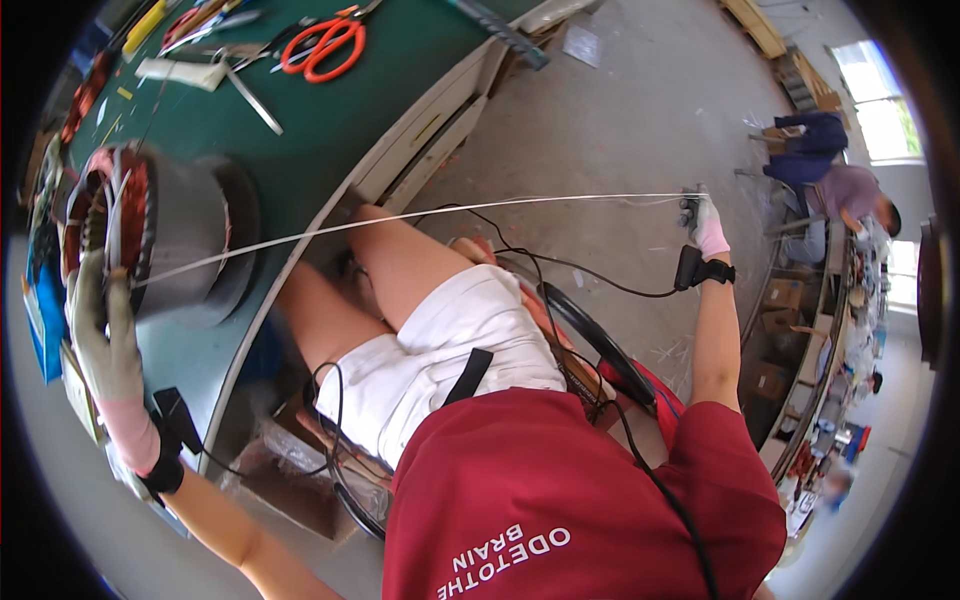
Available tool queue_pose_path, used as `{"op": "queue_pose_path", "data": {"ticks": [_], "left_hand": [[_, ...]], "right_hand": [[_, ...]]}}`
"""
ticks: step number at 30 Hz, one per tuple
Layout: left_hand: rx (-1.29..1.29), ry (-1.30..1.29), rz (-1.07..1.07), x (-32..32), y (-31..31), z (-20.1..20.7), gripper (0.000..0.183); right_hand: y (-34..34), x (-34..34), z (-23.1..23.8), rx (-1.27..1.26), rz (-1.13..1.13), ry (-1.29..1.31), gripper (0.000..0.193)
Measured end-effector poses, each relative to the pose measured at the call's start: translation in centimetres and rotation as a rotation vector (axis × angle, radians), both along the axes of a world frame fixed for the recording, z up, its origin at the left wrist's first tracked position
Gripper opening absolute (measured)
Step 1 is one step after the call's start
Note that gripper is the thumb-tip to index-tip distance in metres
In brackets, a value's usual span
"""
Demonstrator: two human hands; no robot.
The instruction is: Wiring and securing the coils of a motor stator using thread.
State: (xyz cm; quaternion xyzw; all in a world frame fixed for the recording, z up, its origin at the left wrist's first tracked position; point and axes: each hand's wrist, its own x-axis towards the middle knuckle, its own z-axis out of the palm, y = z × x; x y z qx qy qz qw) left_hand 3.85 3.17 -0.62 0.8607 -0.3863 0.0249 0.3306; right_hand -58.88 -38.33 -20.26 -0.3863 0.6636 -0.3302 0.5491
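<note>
A thin white cord point(450, 208) stretches taut across the view, over my legs, from a motor stator on the left. My right hand point(706, 222), in a grey and pink glove, is closed on its far end, with the arm held out to the right. The stator point(185, 235) is a grey cylinder with reddish-brown copper windings and white strips at its open end, lying on its side on the green table. My gloved left hand point(102, 325) rests at that winding end, its fingers stretched out and apart beside where the cord comes out. Its thumb is hidden.
Orange-handled scissors point(323, 50) and other hand tools lie on the green tabletop point(330, 125). Black cables point(600, 285) hang from both wrists. A chair's black armrest point(590, 325) stands beside me. Another person point(850, 190) sits by a cluttered bench at the far right.
</note>
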Motion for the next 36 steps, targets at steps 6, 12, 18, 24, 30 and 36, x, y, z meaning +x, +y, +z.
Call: {"op": "queue_pose_path", "data": {"ticks": [6,12,18,24,30,36], "left_hand": [[0.058,-0.085,-0.025,1.2,1.6,0.2,0.035],[0.063,-0.221,-0.134,-3.5,-2.4,1.6,0.025],[0.098,-0.279,-0.219,-4.1,-2.3,2.6,0.017],[0.041,-0.380,-0.172,-4.2,-2.5,2.6,0.014],[0.027,-0.356,-0.179,-4.1,-2.8,2.5,0.014],[0.075,-0.299,-0.188,-4.0,-2.4,2.6,0.018]], "right_hand": [[-0.3,-0.2,6.8,-0.311,0.243,0.201,0.049],[2.3,11.8,20.6,-0.532,0.689,-0.063,0.052],[3.2,27.6,27.8,-0.645,1.175,-0.628,0.047],[6.8,34.1,19.3,-0.877,1.175,-0.172,0.038],[13.0,41.2,9.9,-1.182,1.339,0.186,0.020],[16.0,48.3,10.9,-1.033,1.303,0.256,0.021]]}}
